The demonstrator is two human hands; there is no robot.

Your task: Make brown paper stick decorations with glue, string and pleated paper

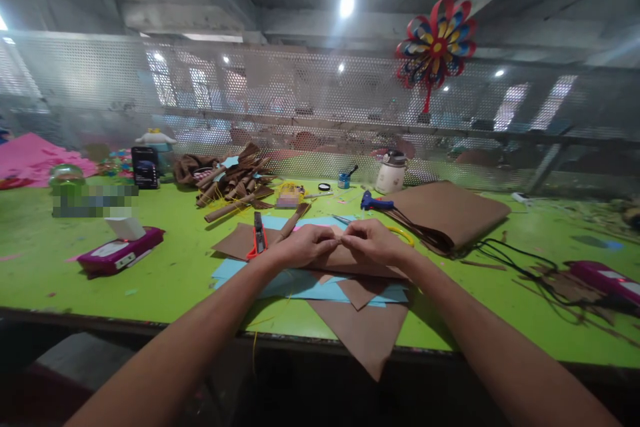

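Note:
My left hand (309, 244) and my right hand (374, 240) meet at the middle of the table, fingertips almost touching. Both are closed in a pinch on the edge of a sheet of brown paper (363, 268). Fingers partly hide what lies between the tips. Beneath that sheet are light blue paper (290, 285) and a pointed brown piece (360, 330) that overhangs the table edge. Red-handled snips (258, 240) lie left of my left hand, beside a rolled brown paper strip (293, 221). Yellow-handled scissors (403, 235) lie partly behind my right hand.
On the green table (185, 273) stand a pile of rolled brown paper (245, 180), a blue glue gun (375, 201), folded brown paper (455, 213), a kettle-like jug (391, 172), and purple power strips (120, 250) left and right. Black cables (520, 257) run at right. A perforated screen (310, 93) closes the back.

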